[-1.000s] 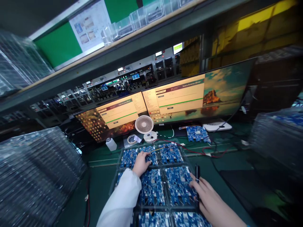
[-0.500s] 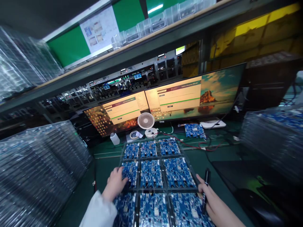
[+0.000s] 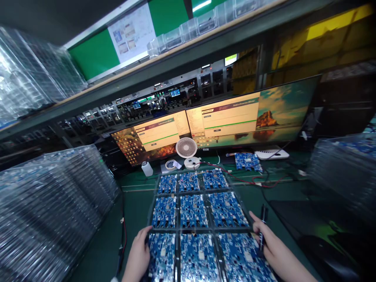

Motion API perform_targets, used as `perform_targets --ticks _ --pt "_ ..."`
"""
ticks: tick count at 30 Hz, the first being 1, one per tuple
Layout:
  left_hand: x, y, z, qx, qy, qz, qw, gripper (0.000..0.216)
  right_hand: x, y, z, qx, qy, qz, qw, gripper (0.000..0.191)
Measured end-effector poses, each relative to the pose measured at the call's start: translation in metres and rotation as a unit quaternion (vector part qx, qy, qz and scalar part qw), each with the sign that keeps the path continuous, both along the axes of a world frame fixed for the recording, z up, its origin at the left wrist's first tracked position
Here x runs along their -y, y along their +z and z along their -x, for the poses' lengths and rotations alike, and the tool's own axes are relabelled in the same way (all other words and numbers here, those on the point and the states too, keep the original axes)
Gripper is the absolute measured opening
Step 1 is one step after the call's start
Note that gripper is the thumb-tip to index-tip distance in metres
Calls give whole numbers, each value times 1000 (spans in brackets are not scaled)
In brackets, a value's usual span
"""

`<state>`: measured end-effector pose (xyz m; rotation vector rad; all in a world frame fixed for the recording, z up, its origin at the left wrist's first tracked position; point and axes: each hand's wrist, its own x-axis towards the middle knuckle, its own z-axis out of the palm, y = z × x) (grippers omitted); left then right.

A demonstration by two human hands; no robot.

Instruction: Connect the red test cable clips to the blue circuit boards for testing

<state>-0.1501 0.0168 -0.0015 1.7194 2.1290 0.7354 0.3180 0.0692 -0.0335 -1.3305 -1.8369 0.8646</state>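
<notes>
A clear tray [image 3: 152,203] lay on the green counter [image 3: 132,203], its nine pockets each filled with a blue board [image 3: 189,210]. The left hand [image 3: 138,256] gripped the tray's near left edge, fingers curled over the rim beside the nearest left board. The right hand [image 3: 272,248] rested at the near right edge, closed around a black pen [image 3: 262,225] that stood up between its fingers. Stacks of clear trays [image 3: 55,207] rose on the left, and more on the right [image 3: 343,172], those blurred. Beyond the tray stood a small fan [image 3: 186,148], a white bottle [image 3: 147,169], a tape roll [image 3: 170,165], a loose board [image 3: 247,161] with red wires, and two monitors [image 3: 229,117]. Both wrists and the tray's near row were cut off by the frame's bottom edge.
</notes>
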Motion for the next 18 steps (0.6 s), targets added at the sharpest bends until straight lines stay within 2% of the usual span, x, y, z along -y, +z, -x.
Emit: perform_targets --ticks 2,6,14,18 --pt "1 -4 9 59 -20 -2 998 53 -1 2 -2 -4 0 -1 1000 32" --pt "2 -13 17 164 -1 -23 986 49 0 2 -3 -7 -7 -10 1000 37" --pt "-3 -21 21 181 -21 -17 983 52 1 -2 1 16 -25 -34 999 38" --pt "-4 -16 20 182 -17 -4 983 52 3 1 0 12 -31 -30 999 38"
